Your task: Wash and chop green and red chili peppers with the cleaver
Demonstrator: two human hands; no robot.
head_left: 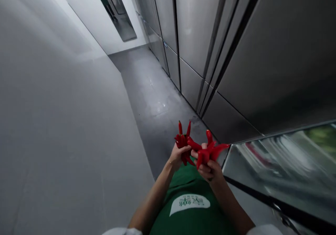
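Note:
Both of my hands are raised in front of the green apron (189,182) and clasp red chili peppers. My left hand (177,155) is closed around a bunch of slim red chilies (182,140), with tips poking up and a few hanging below. Close beside it on the right, my right hand (210,170) grips another handful of red chilies (207,154); some stick out to the sides, and one reaches across toward the left bunch. The palms and the inner parts of both bunches are hidden.
Tall stainless steel cabinets (194,28) line the right side of a narrow grey floor (154,91). A pale wall (65,130) runs along the left. At the far end is a white wall with a dark upright panel (115,11). A glass-sided case (286,165) stands at lower right.

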